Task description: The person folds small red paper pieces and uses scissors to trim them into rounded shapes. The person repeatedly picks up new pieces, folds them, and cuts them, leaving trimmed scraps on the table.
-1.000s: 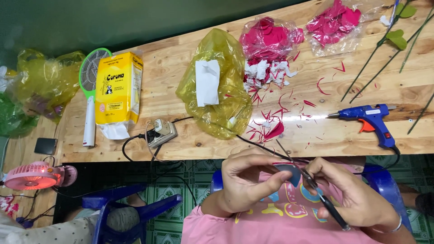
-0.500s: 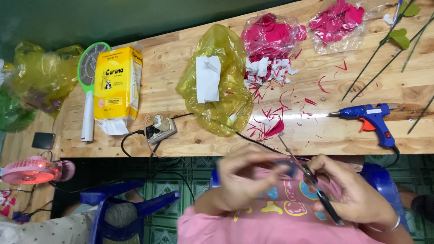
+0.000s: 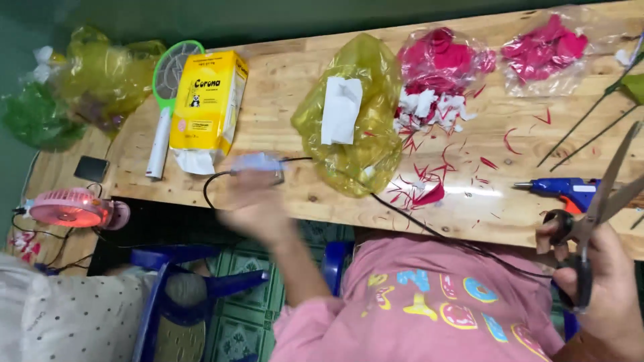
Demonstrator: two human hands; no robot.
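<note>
My right hand [image 3: 607, 295] is at the lower right, in front of the wooden table [image 3: 295, 74], gripping black-handled scissors [image 3: 600, 204] whose blades point up and right. My left hand [image 3: 258, 214], blurred by motion, reaches forward over the table's near edge. Its fingers are at a small grey corded device [image 3: 258, 163]; the blur hides whether they grip it. A black cable [image 3: 436, 231] runs from the table across my pink shirt.
On the table: a yellow plastic bag [image 3: 365, 147] with white paper [image 3: 341, 107], two bags of pink petals [image 3: 443, 60] [image 3: 547, 50], red paper scraps, a blue glue gun [image 3: 570, 191], green wire stems [image 3: 590, 127], a yellow box [image 3: 208, 100], a green racket-shaped swatter [image 3: 168, 87]. A pink fan [image 3: 67, 208] and blue chair [image 3: 174, 281] are at lower left.
My hands were together in front of my chest around the scissors. Now the left hand has swung out to the grey device, and the right has moved right with the scissors.
</note>
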